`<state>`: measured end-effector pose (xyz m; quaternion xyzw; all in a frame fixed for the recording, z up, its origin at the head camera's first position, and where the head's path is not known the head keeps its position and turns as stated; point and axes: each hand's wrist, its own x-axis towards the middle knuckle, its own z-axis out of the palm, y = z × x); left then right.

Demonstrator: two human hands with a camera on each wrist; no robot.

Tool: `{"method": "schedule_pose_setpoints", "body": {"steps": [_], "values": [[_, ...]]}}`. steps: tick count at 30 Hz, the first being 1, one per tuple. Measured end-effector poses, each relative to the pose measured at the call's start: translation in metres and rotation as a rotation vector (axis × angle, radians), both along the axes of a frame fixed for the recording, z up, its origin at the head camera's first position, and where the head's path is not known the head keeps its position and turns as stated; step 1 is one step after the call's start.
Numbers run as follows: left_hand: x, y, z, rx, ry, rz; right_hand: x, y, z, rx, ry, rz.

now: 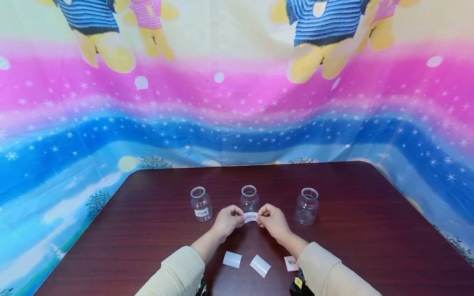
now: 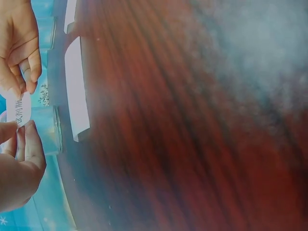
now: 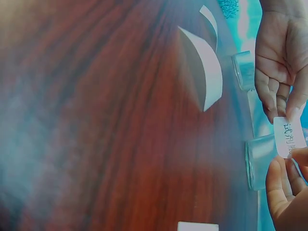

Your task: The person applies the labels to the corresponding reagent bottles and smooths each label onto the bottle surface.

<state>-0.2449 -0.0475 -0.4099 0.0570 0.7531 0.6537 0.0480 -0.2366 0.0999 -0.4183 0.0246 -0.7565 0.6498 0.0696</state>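
Observation:
Both hands pinch a small white label [image 1: 250, 216] with dark printed characters by its two ends. The left hand [image 1: 228, 220] holds its left end and the right hand [image 1: 273, 221] its right end, between thumb and fingers. Just behind the label stands the middle clear glass jar [image 1: 249, 198], upright and without a lid; whether the label touches the glass I cannot tell. The label covers the jar's lower part. In the right wrist view the label [image 3: 289, 136] is slightly curved before that jar [image 3: 259, 161].
At left stands a glass jar [image 1: 200, 202] bearing a similar label [image 1: 201, 212]. A third jar [image 1: 307, 209], at right, shows no label. Nearer the body lie two curled white slips [image 1: 232, 259] and a printed label [image 1: 291, 263], partly behind the right sleeve. A patterned cloth [image 1: 237, 102] hangs behind the table [image 1: 148, 230].

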Motion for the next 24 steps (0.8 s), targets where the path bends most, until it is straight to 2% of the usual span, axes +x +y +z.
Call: {"method": "schedule_pose_setpoints", "body": {"steps": [7,22,24], "values": [[-0.002,0.0,0.001,-0.016,0.015,0.026,-0.005,-0.001,-0.001,-0.01,0.002,-0.001],[-0.008,0.003,-0.001,-0.123,0.056,0.095,-0.015,0.0,-0.003,-0.005,0.004,-0.017],[-0.008,0.004,0.0,-0.14,0.066,0.107,-0.012,0.0,0.0,-0.013,0.009,-0.011]]}}
